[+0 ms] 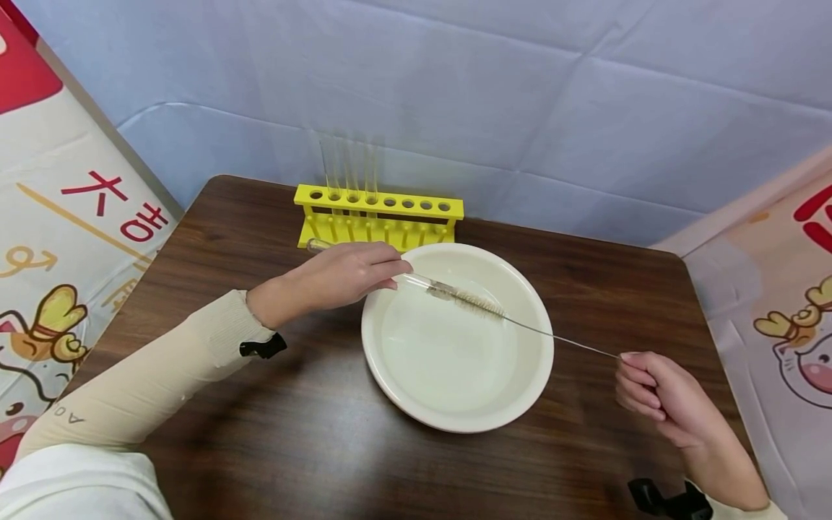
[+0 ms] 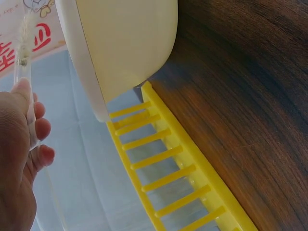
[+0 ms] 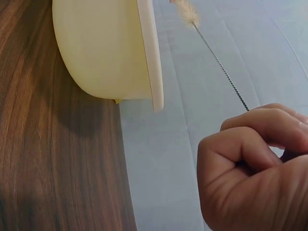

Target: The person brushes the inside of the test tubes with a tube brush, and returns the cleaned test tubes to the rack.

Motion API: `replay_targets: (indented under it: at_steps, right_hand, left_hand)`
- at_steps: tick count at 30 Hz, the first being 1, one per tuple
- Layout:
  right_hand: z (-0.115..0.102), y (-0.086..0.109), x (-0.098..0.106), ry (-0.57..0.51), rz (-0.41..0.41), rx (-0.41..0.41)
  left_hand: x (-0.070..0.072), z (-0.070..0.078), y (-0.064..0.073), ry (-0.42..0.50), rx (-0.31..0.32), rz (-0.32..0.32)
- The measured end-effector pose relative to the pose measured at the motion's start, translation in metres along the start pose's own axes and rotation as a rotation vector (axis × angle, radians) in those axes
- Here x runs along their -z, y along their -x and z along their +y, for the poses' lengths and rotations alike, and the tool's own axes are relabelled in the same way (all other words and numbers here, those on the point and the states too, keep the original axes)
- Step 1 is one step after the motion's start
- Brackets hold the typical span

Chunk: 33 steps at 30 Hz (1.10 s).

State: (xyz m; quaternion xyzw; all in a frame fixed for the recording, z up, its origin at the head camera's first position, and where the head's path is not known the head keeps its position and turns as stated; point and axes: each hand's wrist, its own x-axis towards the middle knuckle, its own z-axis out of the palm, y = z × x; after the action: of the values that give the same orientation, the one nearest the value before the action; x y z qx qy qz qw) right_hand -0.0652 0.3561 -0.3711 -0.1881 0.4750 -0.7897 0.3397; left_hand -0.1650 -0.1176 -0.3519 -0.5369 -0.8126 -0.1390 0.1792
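My left hand grips a clear glass test tube and holds it tilted over the left rim of a white basin. The tube's closed end pokes out behind the hand, and its mouth points right. A test tube brush has its bristle tip inside the mouth, while the rest of the pale bristles lie outside. Beyond the basin's right rim, my right hand pinches the brush's thin twisted wire, fingers curled. In the left wrist view, the fingers wrap round the tube.
Behind the basin stands a yellow test tube rack with 3 upright test tubes in its left part. Everything rests on a dark wooden table. A pale cloth hangs along the back edge, with printed sheets on both sides.
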Motion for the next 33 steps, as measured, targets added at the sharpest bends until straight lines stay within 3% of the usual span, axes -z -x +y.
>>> replay_targets:
  at_steps: [4, 6, 16, 22, 27, 33]
  right_hand:
    - [-0.001, 0.001, 0.000, 0.003, 0.013, 0.000]
    - [0.000, 0.002, 0.001, 0.070, 0.043, 0.021]
    - [0.007, 0.002, -0.005, 0.792, 0.355, 0.293]
    - [0.010, -0.002, -0.009, 1.213, 0.521, 0.393]
    - [0.013, -0.007, -0.012, 1.436, 0.557, 0.425]
    - [0.014, -0.014, -0.013, 1.591, 0.534, 0.534]
  left_hand:
    - [0.000, 0.000, 0.000, -0.007, 0.002, -0.005]
    - [0.000, 0.001, 0.000, -0.014, 0.005, -0.012]
    - [0.001, 0.003, 0.000, -0.059, 0.039, -0.076]
    - [0.001, 0.004, -0.001, -0.049, 0.035, -0.082]
    - [0.002, 0.006, -0.002, -0.052, 0.035, -0.080]
    - [0.003, 0.009, -0.006, -0.045, 0.041, -0.098]
